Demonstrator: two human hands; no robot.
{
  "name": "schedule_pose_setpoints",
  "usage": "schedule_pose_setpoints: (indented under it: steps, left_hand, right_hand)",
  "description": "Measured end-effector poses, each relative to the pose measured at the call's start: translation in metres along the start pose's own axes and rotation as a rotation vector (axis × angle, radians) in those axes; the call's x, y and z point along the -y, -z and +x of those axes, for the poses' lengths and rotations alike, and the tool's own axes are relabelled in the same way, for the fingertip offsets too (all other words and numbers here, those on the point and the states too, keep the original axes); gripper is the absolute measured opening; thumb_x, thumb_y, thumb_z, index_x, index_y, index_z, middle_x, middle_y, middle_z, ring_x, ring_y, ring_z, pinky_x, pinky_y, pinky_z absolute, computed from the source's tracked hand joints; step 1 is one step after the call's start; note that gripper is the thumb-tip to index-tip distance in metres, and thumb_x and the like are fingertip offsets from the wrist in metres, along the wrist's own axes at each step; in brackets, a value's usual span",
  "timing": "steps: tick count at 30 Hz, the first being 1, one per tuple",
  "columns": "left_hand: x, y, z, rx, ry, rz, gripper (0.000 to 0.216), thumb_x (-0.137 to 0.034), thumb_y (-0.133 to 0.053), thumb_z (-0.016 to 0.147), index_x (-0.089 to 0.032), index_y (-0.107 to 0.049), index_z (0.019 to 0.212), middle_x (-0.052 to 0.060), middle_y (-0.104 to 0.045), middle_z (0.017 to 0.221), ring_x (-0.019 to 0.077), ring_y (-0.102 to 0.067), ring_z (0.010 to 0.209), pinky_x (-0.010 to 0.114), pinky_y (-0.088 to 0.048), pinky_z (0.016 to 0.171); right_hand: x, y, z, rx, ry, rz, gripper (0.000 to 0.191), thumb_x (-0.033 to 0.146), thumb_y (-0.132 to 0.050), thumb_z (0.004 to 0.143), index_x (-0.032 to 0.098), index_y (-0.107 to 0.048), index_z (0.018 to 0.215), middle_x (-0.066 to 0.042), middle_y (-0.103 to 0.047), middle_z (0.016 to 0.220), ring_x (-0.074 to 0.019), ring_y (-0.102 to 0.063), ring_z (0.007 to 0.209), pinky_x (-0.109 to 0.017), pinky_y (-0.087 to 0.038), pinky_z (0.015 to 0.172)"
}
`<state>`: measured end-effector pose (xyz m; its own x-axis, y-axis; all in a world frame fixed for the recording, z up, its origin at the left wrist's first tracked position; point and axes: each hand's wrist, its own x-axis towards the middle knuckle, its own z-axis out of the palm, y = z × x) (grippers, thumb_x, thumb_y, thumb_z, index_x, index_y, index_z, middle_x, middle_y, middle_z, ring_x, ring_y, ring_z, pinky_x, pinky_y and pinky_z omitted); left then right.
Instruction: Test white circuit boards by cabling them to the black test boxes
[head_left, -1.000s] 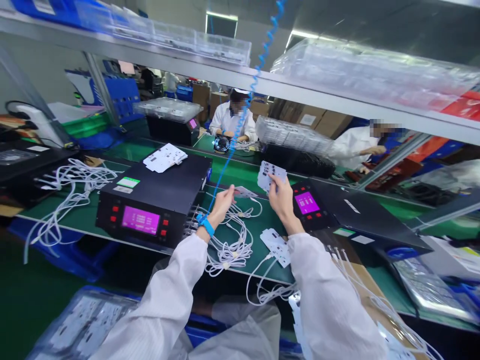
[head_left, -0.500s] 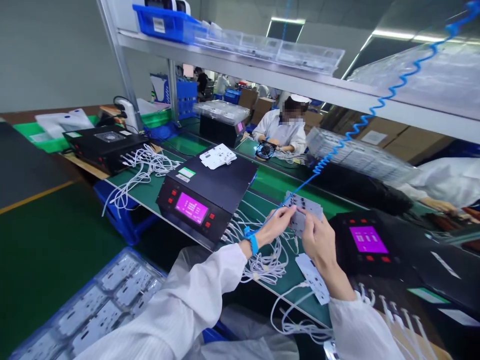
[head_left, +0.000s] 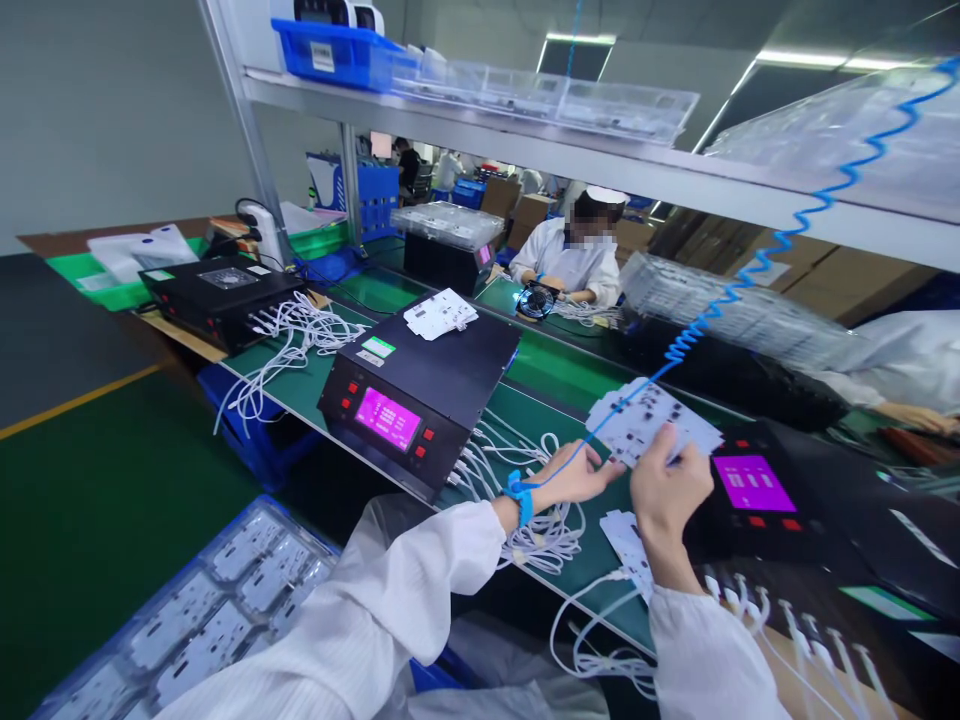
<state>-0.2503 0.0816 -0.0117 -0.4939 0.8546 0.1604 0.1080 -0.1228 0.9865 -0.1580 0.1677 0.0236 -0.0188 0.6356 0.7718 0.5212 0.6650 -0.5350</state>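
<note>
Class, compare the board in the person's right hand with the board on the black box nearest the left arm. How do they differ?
The held board is raised and gripped by the right hand; the resting board lies on the black box.
The held board shows many dark parts across its face; the resting board looks mostly plain white, with few dark marks.
Both are thin, pale boards with irregular outlines.

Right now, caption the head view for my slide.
Right hand holding a white circuit board, left hand close by, cables on the bench.
</note>
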Motion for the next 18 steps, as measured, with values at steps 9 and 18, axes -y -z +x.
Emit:
schedule_pose_setpoints:
  steps: [9, 18]
  left_hand:
    - [-0.019, -0.013, -0.009, 0.002, -0.212, 0.207, 0.028, -0.036, -0.041, 0.103, -0.019, -0.059, 0.117, 0.015, -0.070, 0.112, 0.0290, -0.068, 0.106, 0.042, -0.052, 0.095]
    - [-0.026, 0.007, -0.005, -0.053, -0.138, 0.165, 0.026, -0.037, -0.061, 0.099, -0.021, -0.070, 0.118, 0.009, -0.074, 0.084, 0.0294, -0.073, 0.089, 0.037, -0.051, 0.085]
  right_hand:
    - [0.000, -0.026, 0.001, -0.252, -0.436, 0.490, 0.054, 0.072, -0.055, 0.091, 0.021, -0.057, 0.073, -0.005, -0.064, 0.072, -0.0263, -0.067, 0.076, -0.041, -0.058, 0.072]
    - [0.011, -0.038, 0.012, -0.248, -0.543, 0.609, 0.054, 0.072, -0.057, 0.090, 0.019, -0.057, 0.079, -0.006, -0.068, 0.079, -0.0246, -0.071, 0.085, -0.036, -0.061, 0.072]
